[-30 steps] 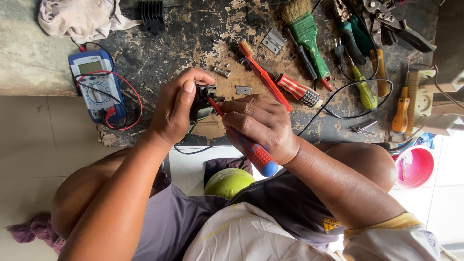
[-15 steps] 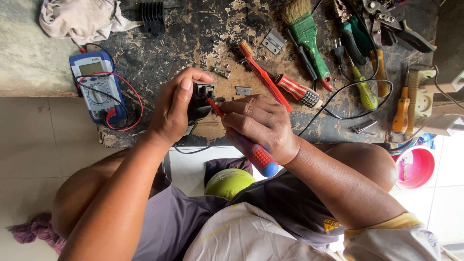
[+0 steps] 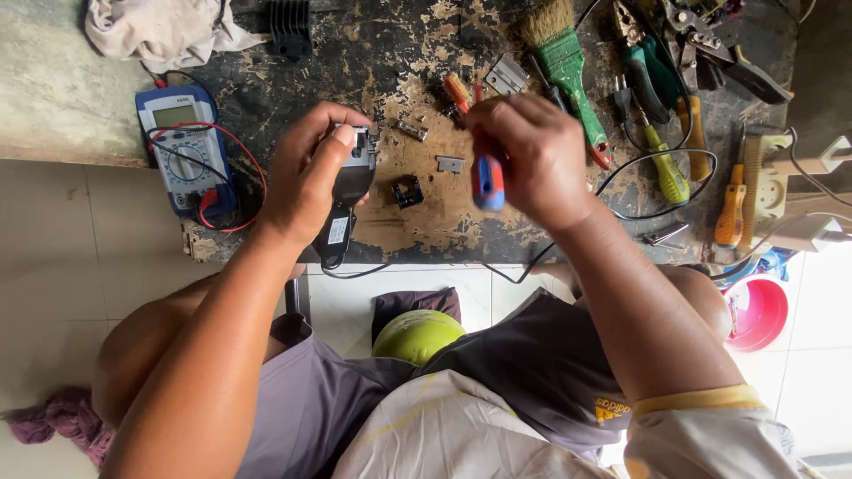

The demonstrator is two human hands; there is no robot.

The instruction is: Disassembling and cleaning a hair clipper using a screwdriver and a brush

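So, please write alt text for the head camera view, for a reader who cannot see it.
Seen from above, the left hand grips a black electric device over a worn workbench, and the right hand holds a red-and-blue screwdriver. A multimeter lies left; a green brush and pliers lie right.

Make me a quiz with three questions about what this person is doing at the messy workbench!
1. Where does the meter lie?
A. left of the left hand
B. in the pink bowl
C. on the person's lap

2. What colour is the paintbrush handle?
A. yellow
B. green
C. white

3. What is the right hand doing?
A. resting flat and empty
B. holding a screwdriver
C. gripping the cloth

Answers: 1 A, the meter sits on the bench beside the left hand, which grips a black device. 2 B, the handle below the bristles is green. 3 B, the fingers close round the red-and-blue screwdriver.
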